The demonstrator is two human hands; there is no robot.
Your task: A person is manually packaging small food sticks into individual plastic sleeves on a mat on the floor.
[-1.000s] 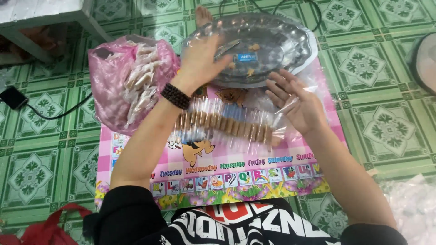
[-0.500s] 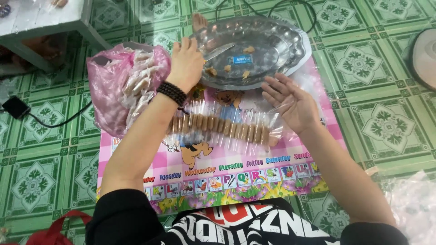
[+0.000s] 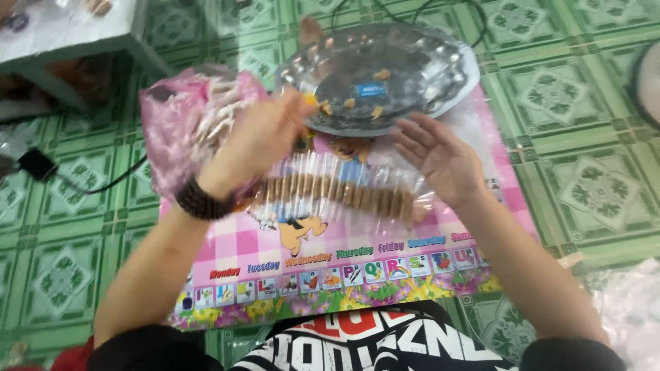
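Note:
My left hand (image 3: pixel 258 141), with a dark bead bracelet on the wrist, is blurred between the pink plastic bag (image 3: pixel 182 127) and the rim of the round metal tray (image 3: pixel 440 65). Whether it holds anything is unclear. My right hand (image 3: pixel 440 154) hovers with fingers spread, holding nothing, just above the right end of a row of small brown snacks in clear wrappers (image 3: pixel 337 189). The row lies on a pink picture mat (image 3: pixel 240 251). A few snack pieces and a small blue packet (image 3: pixel 370 89) lie in the tray.
The mat lies on green patterned floor tiles (image 3: pixel 591 185). A low white table (image 3: pixel 62 31) stands at the far left, with a black cable and plug (image 3: pixel 38 165) below it. Clear plastic (image 3: pixel 629 309) lies at the right edge.
My left hand has pulled back from the tray toward the pink bag. My right hand has lifted slightly and spread over the row's right end. The view has shifted a little.

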